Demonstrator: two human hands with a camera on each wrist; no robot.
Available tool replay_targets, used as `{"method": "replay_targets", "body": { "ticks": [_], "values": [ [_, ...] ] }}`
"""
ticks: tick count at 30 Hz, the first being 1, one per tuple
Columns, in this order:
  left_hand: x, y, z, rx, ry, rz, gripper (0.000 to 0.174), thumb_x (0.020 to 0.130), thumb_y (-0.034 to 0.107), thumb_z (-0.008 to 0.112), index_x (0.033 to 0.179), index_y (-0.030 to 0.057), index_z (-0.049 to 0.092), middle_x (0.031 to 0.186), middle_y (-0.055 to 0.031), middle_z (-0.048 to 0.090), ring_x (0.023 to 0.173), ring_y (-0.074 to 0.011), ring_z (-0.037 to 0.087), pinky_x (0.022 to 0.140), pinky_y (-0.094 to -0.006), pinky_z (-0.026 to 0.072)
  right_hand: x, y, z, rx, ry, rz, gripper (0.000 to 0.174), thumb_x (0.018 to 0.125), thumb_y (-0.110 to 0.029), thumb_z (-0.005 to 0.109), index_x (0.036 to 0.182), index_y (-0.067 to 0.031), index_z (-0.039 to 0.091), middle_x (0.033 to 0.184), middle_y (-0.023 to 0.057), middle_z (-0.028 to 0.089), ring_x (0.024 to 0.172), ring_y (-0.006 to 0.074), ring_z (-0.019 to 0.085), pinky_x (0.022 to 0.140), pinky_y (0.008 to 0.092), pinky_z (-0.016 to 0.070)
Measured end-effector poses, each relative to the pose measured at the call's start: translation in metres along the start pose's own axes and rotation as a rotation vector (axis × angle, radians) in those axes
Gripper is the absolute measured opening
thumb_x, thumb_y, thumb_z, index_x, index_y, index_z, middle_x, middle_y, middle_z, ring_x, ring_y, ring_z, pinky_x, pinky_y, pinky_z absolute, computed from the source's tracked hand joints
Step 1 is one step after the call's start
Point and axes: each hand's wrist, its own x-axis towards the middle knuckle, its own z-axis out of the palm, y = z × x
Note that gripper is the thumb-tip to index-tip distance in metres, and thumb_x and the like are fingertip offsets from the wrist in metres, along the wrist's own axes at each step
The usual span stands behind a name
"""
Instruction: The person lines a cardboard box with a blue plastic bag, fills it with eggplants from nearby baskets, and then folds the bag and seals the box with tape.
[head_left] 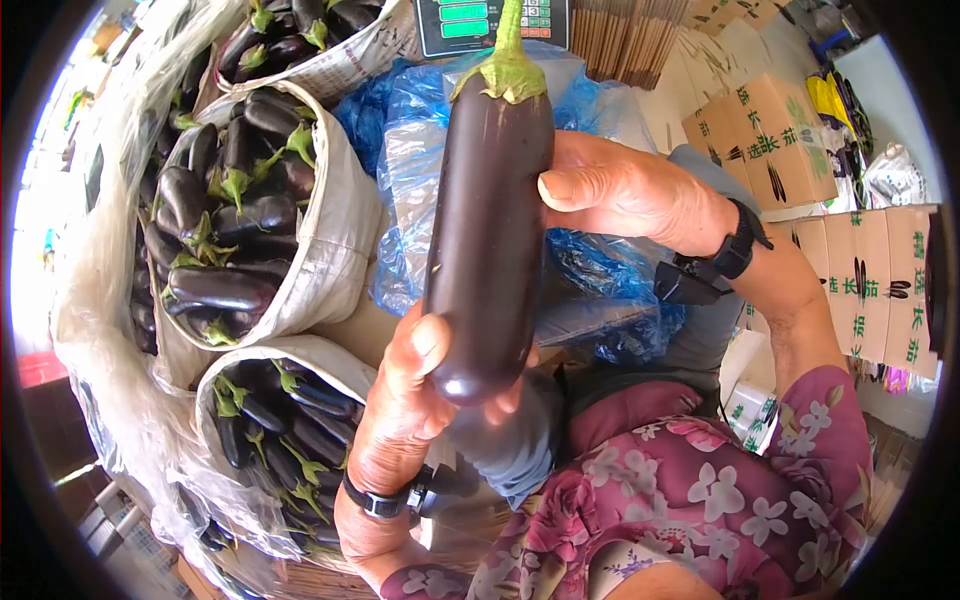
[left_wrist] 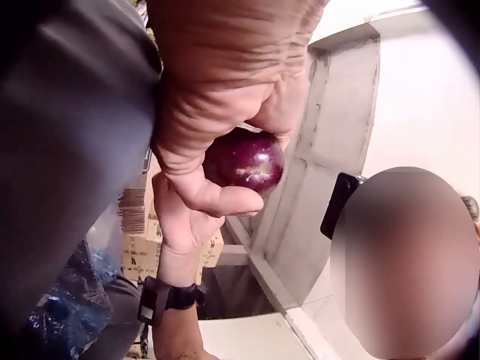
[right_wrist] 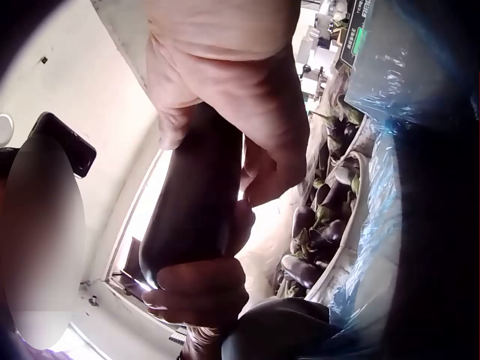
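Observation:
A long dark purple eggplant (head_left: 490, 230) is held up in both hands, its green stem pointing away and its rounded end nearest the body. My left hand (head_left: 395, 380) grips that rounded end, thumb on the near side and fingertips showing on the other. In the left wrist view, the blossom end of the eggplant (left_wrist: 256, 161) shows between thumb and fingers. Higher up, my right hand (head_left: 625, 190) holds the eggplant from the side, its thumb along the skin and its other fingers hidden behind. The right wrist view has both hands round the dark eggplant (right_wrist: 196, 191).
White sacks full of eggplants (head_left: 235, 290) stand at the left, beside clear plastic sheeting (head_left: 95, 300). Blue and clear plastic bags (head_left: 410, 130) lie behind the held eggplant. At the top is a digital scale display (head_left: 435, 30). Printed cardboard boxes (head_left: 760, 140) are stacked at the right.

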Motion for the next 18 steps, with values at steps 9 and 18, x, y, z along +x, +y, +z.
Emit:
{"method": "replay_targets", "body": {
  "ticks": [9, 18],
  "values": [
    [0.017, -0.003, 0.007, 0.064, 0.027, -0.027, 0.101, 0.072, 0.071, 0.066, 0.13, -0.0071, 0.041, 0.091, -0.0187, 0.064, 0.063, -0.0213, 0.064, 0.053, -0.0297, 0.0535, 0.004, 0.009, -0.008, 0.252, 0.079, -0.061, 0.058, 0.092, -0.035, 0.063, 0.135, 0.0, 0.047, 0.127, 0.0088, 0.058, 0.116, 0.0197, 0.055, 0.104, 0.0374, 0.0393],
    [0.028, 0.044, -0.016, 0.694, 0.073, 0.326, 0.096, 0.068, 0.033, 0.083, 0.145, 0.001, 0.035, 0.129, -0.011, 0.053, 0.118, -0.0202, 0.051, 0.104, -0.0351, 0.0377, -0.019, -0.026, -0.047, 0.152, -0.06, 0.148, 0.071, 0.096, -0.05, 0.046, 0.141, 0.004, 0.037, 0.135, 0.0294, 0.049, 0.114, 0.0421, 0.059, 0.076, 0.0403, 0.0592]
  ]
}}
